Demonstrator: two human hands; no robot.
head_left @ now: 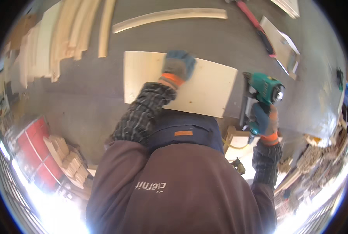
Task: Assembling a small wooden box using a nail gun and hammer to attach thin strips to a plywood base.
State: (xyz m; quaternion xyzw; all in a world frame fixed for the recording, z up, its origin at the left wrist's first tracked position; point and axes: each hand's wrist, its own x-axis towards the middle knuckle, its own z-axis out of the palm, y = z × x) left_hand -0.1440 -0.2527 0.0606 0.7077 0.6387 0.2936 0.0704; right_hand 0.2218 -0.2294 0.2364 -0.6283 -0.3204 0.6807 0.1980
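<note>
A pale wooden board (213,87) lies in front of my body, its near edge close to my waist. My left hand (178,67), in a blue and grey glove with an orange cuff, grips the board near the middle of its far edge; the fingertips are blurred. In my right hand (267,119), gloved alike, is a green nail gun (264,87), held by its handle just right of the board. The gun's nose is apart from the wood. A yellowish air hose (236,147) runs below the gun.
Several wooden strips (70,33) lie at the far left, and a single strip (170,17) lies beyond the board. A hammer with a red and black handle (256,23) rests at the far right beside a flat piece (281,45). Wood blocks (68,162) are stacked at the lower left.
</note>
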